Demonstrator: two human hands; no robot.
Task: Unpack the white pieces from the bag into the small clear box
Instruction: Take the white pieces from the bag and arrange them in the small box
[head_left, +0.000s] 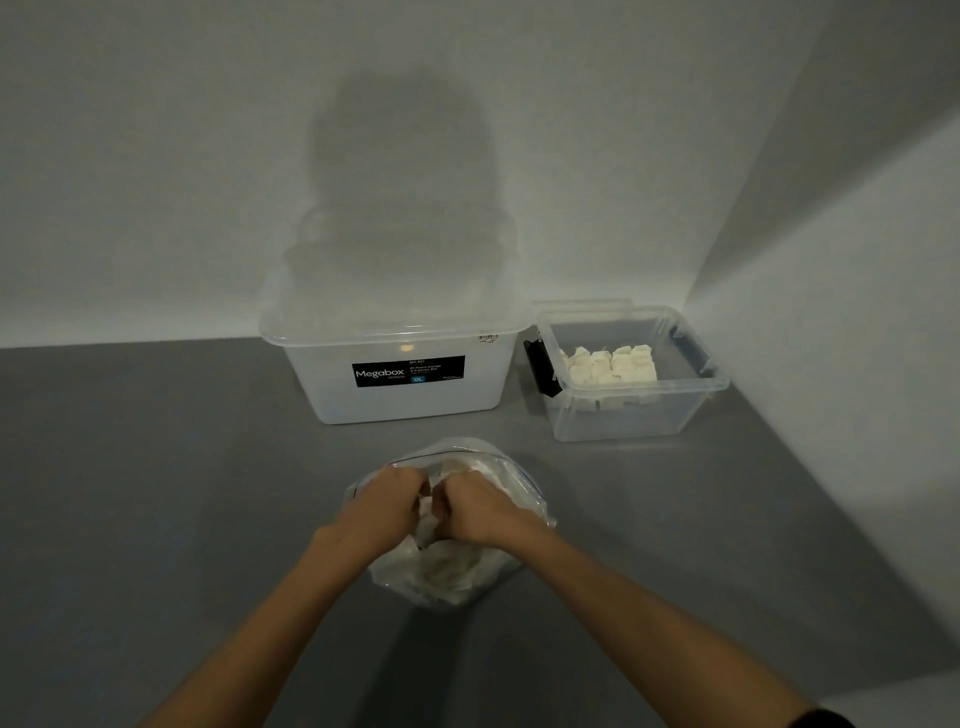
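A clear plastic bag (447, 577) full of white pieces lies on the grey floor in front of me. Both hands are inside its open mouth. My left hand (387, 506) and my right hand (470, 512) are curled side by side around white pieces (426, 512) between them. The small clear box (631, 410) stands at the back right, open, with several white pieces (608, 366) inside. What the fingers hold deeper in the bag is hidden.
A large translucent storage box (395, 387) with a black label stands against the back wall, left of the small box. White walls close the back and the right side, meeting in a corner behind the small box.
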